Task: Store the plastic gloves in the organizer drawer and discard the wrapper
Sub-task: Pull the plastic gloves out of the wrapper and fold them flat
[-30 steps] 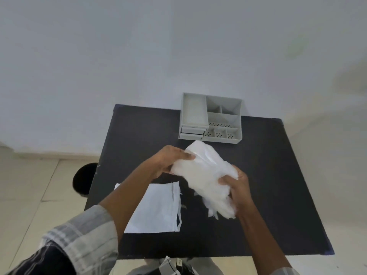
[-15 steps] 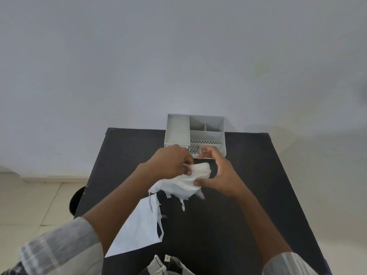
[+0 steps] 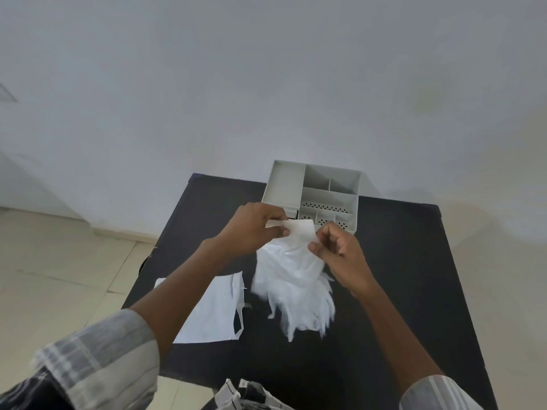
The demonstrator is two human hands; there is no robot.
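A bunch of thin white plastic gloves (image 3: 293,279) hangs above the black table (image 3: 399,276), fingers pointing down toward me. My left hand (image 3: 254,226) pinches the bunch's top edge on the left; my right hand (image 3: 337,247) pinches it on the right. Just beyond my hands stands the grey organizer (image 3: 313,193) with several open compartments; its small front drawer (image 3: 291,213) is mostly hidden behind my left hand. The flat white wrapper (image 3: 213,309) lies on the table at the left, partly under my left forearm.
A dark round bin (image 3: 143,264) shows on the tiled floor beside the table's left edge. The organizer sits at the table's far edge against a pale wall. My clothing shows at the near edge.
The crumpled bunch has been pulled open and now hangs longer from its top edge. Both hands rose slightly toward the organizer, and the view tilted a little.
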